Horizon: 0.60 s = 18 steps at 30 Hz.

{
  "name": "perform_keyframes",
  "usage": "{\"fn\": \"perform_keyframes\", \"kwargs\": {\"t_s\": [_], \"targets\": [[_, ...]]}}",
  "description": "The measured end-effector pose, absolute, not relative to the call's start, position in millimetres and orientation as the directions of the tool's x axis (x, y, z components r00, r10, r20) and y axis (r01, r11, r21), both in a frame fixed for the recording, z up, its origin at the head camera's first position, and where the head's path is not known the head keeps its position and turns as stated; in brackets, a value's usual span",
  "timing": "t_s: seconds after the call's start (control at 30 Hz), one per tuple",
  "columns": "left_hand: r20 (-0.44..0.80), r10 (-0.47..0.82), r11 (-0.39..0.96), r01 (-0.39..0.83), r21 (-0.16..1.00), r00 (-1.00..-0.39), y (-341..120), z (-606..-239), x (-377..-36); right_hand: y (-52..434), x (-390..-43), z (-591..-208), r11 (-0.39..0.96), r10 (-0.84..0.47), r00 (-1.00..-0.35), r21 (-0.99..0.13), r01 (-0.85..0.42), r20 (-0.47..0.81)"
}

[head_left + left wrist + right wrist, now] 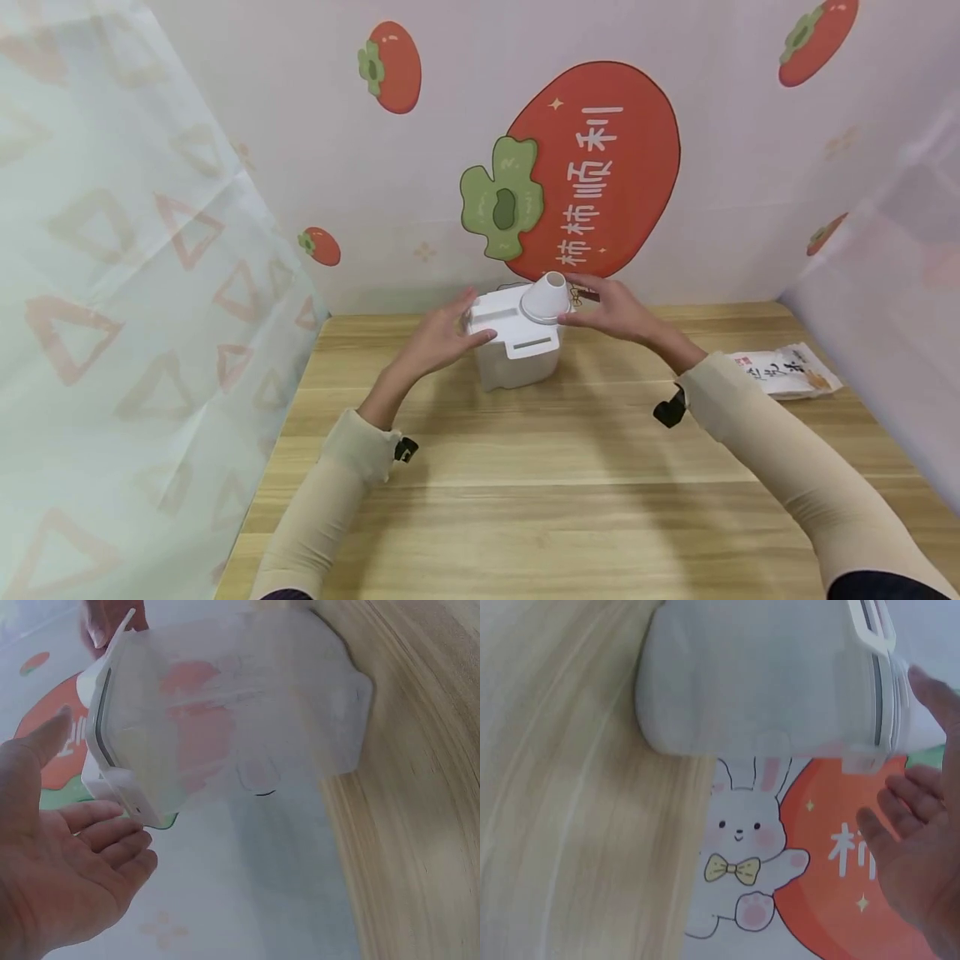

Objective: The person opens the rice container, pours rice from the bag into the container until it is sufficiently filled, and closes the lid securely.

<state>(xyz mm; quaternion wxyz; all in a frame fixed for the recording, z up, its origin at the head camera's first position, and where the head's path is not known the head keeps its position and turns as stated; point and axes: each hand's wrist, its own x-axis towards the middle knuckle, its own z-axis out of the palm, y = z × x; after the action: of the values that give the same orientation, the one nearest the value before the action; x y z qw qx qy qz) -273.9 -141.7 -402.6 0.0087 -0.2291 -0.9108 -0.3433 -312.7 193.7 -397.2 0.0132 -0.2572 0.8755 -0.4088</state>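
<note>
A translucent white container (517, 360) with a white lid (504, 318) stands on the wooden table (525, 475) near the back wall. An upturned white cup (546, 297) sits on the lid's right part. My left hand (442, 337) is at the container's left side, fingers straight, thumb by the lid edge. In the left wrist view the left hand's (67, 862) palm is open next to the container (240, 727). My right hand (611, 310) is open at the right side, close to the cup. The right wrist view shows the right hand's fingers (922, 847) spread beside the container (765, 675).
A printed food packet (783, 371) lies on the table at the right. Fabric backdrops close in the left, back and right sides; the back one bears a large red fruit print (592, 167). The table's near half holds only my forearms.
</note>
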Motion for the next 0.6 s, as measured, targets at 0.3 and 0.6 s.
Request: {"fn": "perform_keyframes", "kwargs": {"t_s": [0.3,0.6], "targets": [[0.157,0.431,0.682,0.435,0.588,-0.888,-140,-406,-278,195,-322,-397,0.5,-0.54,-0.834,-0.753,-0.429,0.116],[0.141,0.483,0.599,0.444,0.666,-0.864,-150,-414,-294,190,-307,-397,0.559,-0.47,-0.868,-0.707,-0.433,0.16]]}}
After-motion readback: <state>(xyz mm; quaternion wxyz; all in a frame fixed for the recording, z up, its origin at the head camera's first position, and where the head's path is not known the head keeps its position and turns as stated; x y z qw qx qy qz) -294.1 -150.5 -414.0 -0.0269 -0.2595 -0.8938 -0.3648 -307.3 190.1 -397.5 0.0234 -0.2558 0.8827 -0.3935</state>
